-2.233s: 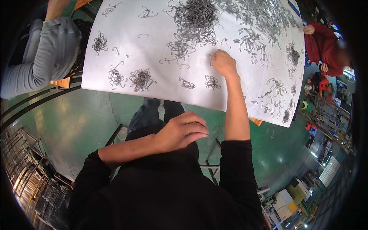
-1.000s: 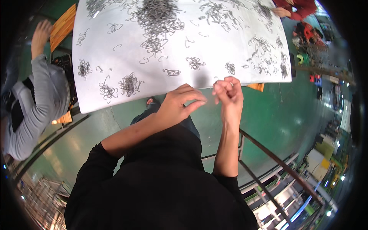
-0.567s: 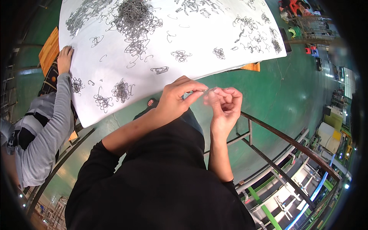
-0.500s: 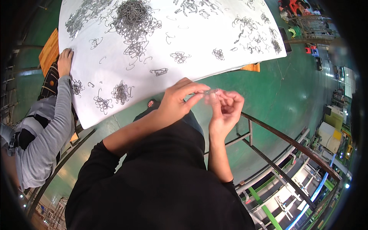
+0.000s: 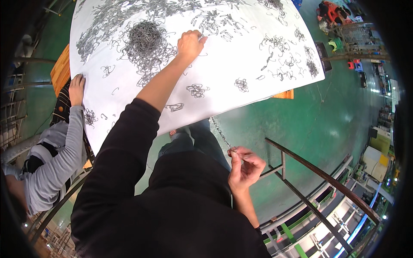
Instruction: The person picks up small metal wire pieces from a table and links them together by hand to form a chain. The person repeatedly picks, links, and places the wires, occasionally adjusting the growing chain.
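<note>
Pinched in the right hand (image 5: 245, 169), a thin chain (image 5: 221, 134) hangs beyond the table's (image 5: 228, 69) near edge; probably light, limp and slippery, best held by its end link. Whether the curled left hand (image 5: 189, 44), above mid-table, grips anything, I cannot tell.

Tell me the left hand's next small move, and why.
Probably the left hand should pinch a single piece from the loose metal pieces just beyond its fingertips; whether it already grips one, I cannot tell. Those pieces lie close by on the white-covered table, while the right hand pinches a metal chain.
</note>
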A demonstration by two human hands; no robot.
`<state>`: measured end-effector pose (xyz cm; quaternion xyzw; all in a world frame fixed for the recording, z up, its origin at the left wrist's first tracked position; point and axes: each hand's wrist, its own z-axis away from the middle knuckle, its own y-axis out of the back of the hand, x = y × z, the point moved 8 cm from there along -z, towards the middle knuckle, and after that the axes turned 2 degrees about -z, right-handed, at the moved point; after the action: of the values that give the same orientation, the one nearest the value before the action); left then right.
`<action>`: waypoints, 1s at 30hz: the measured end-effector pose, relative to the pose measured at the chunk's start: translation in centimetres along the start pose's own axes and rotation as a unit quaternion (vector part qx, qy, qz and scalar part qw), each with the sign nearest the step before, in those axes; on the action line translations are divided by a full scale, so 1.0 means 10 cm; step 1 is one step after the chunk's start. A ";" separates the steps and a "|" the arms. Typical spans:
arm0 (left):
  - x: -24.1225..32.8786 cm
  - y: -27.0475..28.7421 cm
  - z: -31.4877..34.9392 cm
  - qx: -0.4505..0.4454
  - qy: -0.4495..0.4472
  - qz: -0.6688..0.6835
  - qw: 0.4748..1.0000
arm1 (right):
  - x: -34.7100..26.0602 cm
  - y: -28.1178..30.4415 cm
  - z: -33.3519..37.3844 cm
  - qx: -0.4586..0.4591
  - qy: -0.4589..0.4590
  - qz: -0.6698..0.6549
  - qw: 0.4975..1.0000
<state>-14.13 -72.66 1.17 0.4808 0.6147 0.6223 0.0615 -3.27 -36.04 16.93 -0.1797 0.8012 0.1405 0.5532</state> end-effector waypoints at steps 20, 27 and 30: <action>0.03 0.26 0.07 -0.060 -0.009 -0.014 0.998 | 0.10 -0.03 0.07 -0.004 0.003 0.051 0.999; 0.76 1.08 1.79 -0.237 0.098 0.516 0.817 | 0.11 -0.27 0.09 -0.009 -0.009 0.056 0.998; 0.93 1.41 2.16 -0.253 0.120 0.530 0.800 | 0.08 -0.39 0.09 -0.021 -0.008 0.055 0.998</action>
<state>2.80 -54.58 12.96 0.6206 0.0865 0.7438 -0.2327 -1.06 -39.29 15.72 -0.1458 0.8023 0.1894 0.5471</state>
